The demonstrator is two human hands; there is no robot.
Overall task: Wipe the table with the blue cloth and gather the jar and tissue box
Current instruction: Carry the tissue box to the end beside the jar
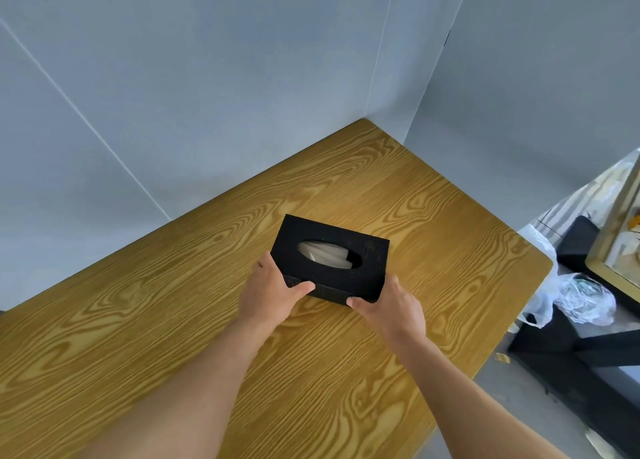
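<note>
A grey partition wall (104, 78) stands along the far left edge of a wood-grain table (138, 320), meeting a second grey panel at the far corner. Near the middle of the tabletop, a person's left hand (273, 296) grips the near left corner of a black tissue box (332, 258), thumb laid along the near side and fingers wrapped around the left end. The box sits on or just above the surface, turned at an angle to the table edges, with white tissue (325, 252) showing through the oval opening in its top. The right hand (388, 308) clasps the box's near right corner, thumb pressed against the near side and fingers reaching up its right end. Both bare forearms stretch in from the bottom of the view. Beyond the table's right edge, a crumpled clear plastic bag (575, 296) lies on dark furniture (554, 351) on the floor, beside a gold-framed object (616, 237) cut off by the picture's edge.
</note>
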